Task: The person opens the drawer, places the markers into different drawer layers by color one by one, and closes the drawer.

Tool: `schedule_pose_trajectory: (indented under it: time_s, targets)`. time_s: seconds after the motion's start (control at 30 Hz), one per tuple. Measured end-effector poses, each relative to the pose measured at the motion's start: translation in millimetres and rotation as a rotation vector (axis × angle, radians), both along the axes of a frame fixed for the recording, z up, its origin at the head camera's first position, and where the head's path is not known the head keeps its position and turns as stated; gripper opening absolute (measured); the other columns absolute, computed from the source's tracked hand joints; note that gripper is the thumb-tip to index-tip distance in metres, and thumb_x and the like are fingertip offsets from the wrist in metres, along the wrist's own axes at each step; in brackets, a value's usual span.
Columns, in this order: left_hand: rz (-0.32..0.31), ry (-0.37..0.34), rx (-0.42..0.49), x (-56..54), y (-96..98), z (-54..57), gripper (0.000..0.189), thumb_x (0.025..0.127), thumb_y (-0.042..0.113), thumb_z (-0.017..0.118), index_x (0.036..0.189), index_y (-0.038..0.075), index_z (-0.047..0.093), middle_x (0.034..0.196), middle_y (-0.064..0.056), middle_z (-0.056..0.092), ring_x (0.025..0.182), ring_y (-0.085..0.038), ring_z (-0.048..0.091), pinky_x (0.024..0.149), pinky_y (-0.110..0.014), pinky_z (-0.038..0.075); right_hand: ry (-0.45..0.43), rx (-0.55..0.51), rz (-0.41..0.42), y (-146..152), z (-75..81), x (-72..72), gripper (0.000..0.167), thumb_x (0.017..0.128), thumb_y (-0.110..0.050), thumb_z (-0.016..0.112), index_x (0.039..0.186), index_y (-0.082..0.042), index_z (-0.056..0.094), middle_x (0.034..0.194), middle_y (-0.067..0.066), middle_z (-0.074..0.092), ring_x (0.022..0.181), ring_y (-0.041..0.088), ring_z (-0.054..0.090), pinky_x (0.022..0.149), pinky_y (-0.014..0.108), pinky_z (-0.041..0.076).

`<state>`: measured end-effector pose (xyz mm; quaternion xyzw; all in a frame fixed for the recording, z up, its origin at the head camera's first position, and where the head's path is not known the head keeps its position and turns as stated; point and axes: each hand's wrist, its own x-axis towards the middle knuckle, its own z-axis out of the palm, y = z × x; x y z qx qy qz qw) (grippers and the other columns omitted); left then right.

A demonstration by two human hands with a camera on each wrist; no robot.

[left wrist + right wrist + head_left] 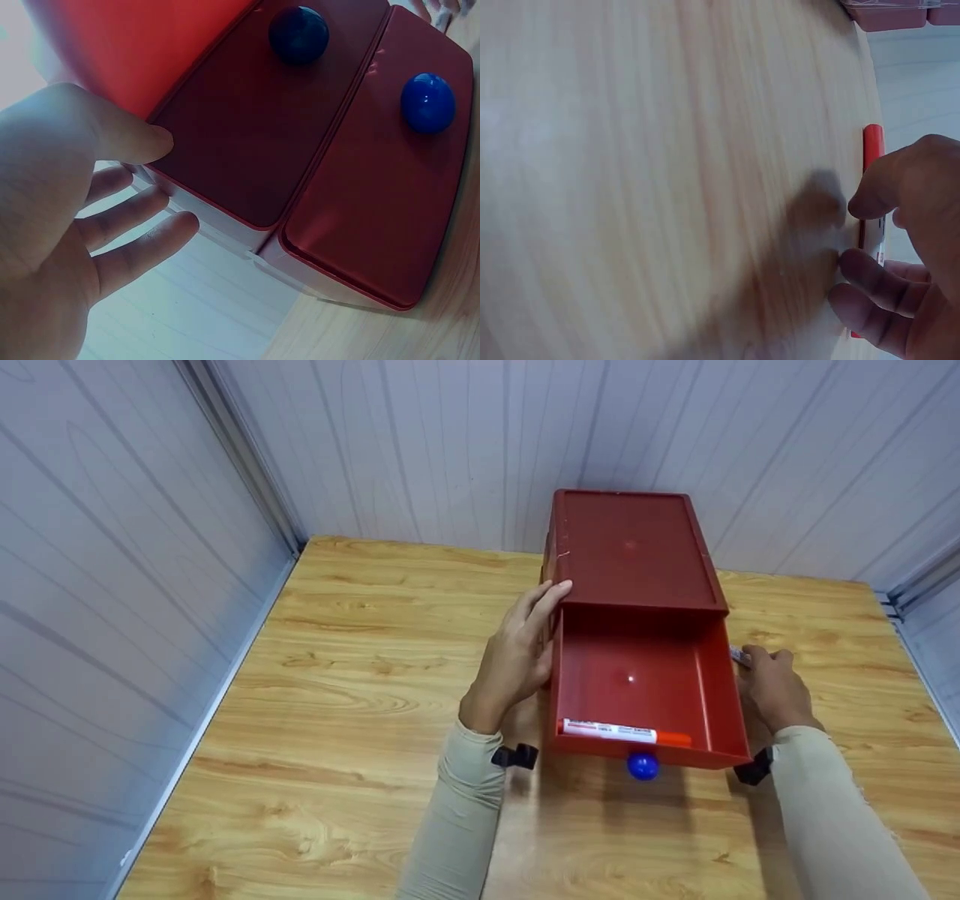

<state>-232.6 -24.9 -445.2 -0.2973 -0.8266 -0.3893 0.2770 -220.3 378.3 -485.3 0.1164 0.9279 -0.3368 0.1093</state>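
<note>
A red drawer cabinet (634, 547) stands against the back wall with its top drawer (637, 682) pulled out. Inside, a marker with an orange-red cap (607, 730) lies along the drawer's front panel. My left hand (517, 652) rests against the cabinet's left side, fingers spread; in the left wrist view its thumb touches a dark red drawer front (232, 135). To the cabinet's right, my right hand (776, 686) is at a second marker (740, 657). The right wrist view shows that marker's red end (873, 142), with thumb and loosely bent fingers apart in front of its barrel.
Blue round knobs (427, 103) stick out from the drawer fronts. The wooden tabletop (360, 697) spreads to both sides of the cabinet. White panel walls (420, 450) rise at the back, left and right.
</note>
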Motion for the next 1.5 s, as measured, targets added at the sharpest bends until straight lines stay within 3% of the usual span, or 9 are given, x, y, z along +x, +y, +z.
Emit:
schedule_pose_trajectory:
  time_s: [0.13, 0.33, 0.53, 0.7, 0.9, 1.23, 1.5]
  targets:
    - [-0.006, -0.002, 0.004, 0.4, -0.2, -0.1, 0.076, 0.088, -0.001, 0.068, 0.153, 0.025, 0.039, 0.147, -0.01, 0.046, 0.136, -0.019, 0.042, 0.1, -0.038, 0.046, 0.126, 0.2, 0.122, 0.7, -6.1, 2.1, 0.058, 0.1, -0.017, 0.057, 0.149, 0.004, 0.035, 0.133, 0.044, 0.029, 0.102, 0.063, 0.049, 0.082, 0.07, 0.042]
    - [-0.015, 0.001, 0.015, 1.2, -0.2, 0.8, 0.076, 0.087, -0.002, 0.069, 0.152, 0.025, 0.04, 0.147, -0.012, 0.046, 0.136, -0.021, 0.043, 0.098, -0.04, 0.048, 0.19, 0.256, 0.131, -0.3, -11.0, 5.8, 0.048, 0.101, -0.019, 0.056, 0.14, 0.007, 0.045, 0.126, 0.041, 0.037, 0.096, 0.063, 0.053, 0.078, 0.069, 0.043]
    - [-0.015, -0.004, 0.01, 2.4, -0.2, 1.6, 0.077, 0.087, -0.003, 0.067, 0.153, 0.025, 0.039, 0.148, -0.011, 0.046, 0.136, -0.02, 0.043, 0.094, -0.039, 0.05, 0.184, 0.265, 0.124, 2.2, -14.5, 10.1, 0.04, 0.103, -0.019, 0.051, 0.133, 0.006, 0.051, 0.122, 0.037, 0.04, 0.095, 0.059, 0.054, 0.077, 0.066, 0.044]
    - [-0.009, -0.004, -0.005, 1.4, 0.3, 1.3, 0.077, 0.087, -0.003, 0.067, 0.153, 0.025, 0.039, 0.149, -0.011, 0.045, 0.135, -0.021, 0.044, 0.094, -0.04, 0.051, 0.159, 0.257, 0.116, 4.2, -17.0, 12.8, 0.049, 0.102, -0.035, 0.052, 0.132, 0.004, 0.055, 0.122, 0.033, 0.041, 0.095, 0.054, 0.054, 0.078, 0.063, 0.045]
    - [-0.009, -0.006, 0.006, 0.5, -0.3, 0.3, 0.078, 0.086, -0.002, 0.068, 0.153, 0.025, 0.039, 0.149, -0.011, 0.046, 0.135, -0.022, 0.044, 0.098, -0.04, 0.048, 0.145, 0.219, 0.112, 3.1, -19.6, 15.0, 0.051, 0.102, -0.038, 0.053, 0.133, 0.002, 0.056, 0.124, 0.032, 0.04, 0.1, 0.052, 0.051, 0.082, 0.066, 0.044]
    - [-0.009, -0.014, 0.005, 0.6, -1.0, 0.3, 0.073, 0.089, 0.003, 0.068, 0.153, 0.026, 0.039, 0.148, -0.011, 0.046, 0.135, -0.022, 0.045, 0.1, -0.038, 0.047, 0.163, 0.219, 0.1, -2.6, -20.9, 21.5, 0.045, 0.098, -0.029, 0.059, 0.132, 0.0, 0.058, 0.123, 0.031, 0.039, 0.099, 0.053, 0.051, 0.08, 0.065, 0.044]
    - [-0.017, -0.019, -0.003, -0.5, -1.4, 1.6, 0.075, 0.089, 0.002, 0.068, 0.154, 0.026, 0.038, 0.149, -0.011, 0.045, 0.135, -0.022, 0.044, 0.101, -0.039, 0.047, 0.185, 0.16, 0.098, -6.2, -22.6, 27.0, 0.041, 0.096, -0.017, 0.058, 0.132, 0.004, 0.057, 0.123, 0.029, 0.04, 0.106, 0.05, 0.048, 0.085, 0.065, 0.044]
